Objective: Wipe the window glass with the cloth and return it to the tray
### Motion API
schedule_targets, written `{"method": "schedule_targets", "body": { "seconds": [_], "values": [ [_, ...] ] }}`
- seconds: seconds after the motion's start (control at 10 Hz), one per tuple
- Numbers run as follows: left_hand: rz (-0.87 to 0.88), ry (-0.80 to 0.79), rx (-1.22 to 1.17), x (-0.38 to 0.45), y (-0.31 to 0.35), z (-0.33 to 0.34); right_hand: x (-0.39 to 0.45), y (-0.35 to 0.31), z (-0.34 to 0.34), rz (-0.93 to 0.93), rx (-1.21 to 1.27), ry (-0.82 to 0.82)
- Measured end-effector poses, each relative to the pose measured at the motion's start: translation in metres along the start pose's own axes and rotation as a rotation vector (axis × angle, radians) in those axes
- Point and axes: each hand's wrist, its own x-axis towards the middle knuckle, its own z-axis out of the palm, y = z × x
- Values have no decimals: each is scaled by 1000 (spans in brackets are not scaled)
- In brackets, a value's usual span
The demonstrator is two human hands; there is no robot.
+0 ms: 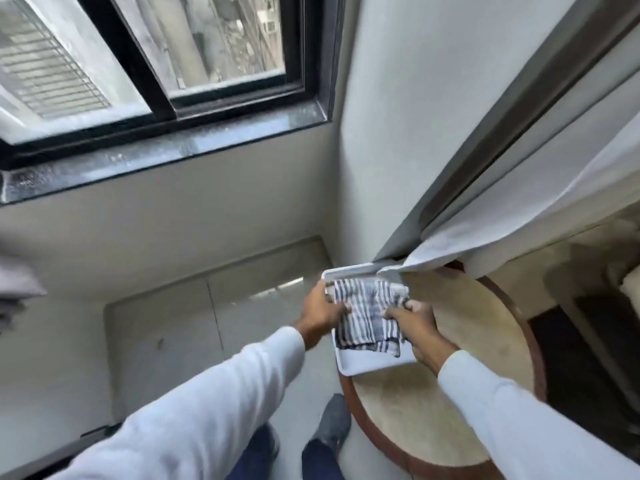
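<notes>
the striped cloth point(369, 315) is gripped at its edges by the left hand point(320, 311) and the right hand point(417, 323), apparently resting in the white tray point(374, 363) on the round table point(450, 393). beyond, the window glass point(207, 39) is seen.

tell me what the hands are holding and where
Both hands grip the striped cloth over the tray: left hand its left edge, right hand its right edge.

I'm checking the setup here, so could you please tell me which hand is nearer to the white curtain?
The right hand. It grips the striped cloth at its right edge, just below the curtain hem. The left hand holds the cloth's left edge, farther from it.
</notes>
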Motion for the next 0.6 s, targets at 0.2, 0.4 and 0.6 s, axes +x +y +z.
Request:
{"method": "schedule_targets", "body": {
  "seconds": [0.2,0.4,0.6],
  "values": [
    [65,22,264,69,-74,43,94,74,16,19,-2,91],
    [465,-107,1182,116,-121,43,122,100,35,-101,-321,137],
    [466,-213,1320,115,-130,31,120,106,63,-241,-514,79]
  ]
}}
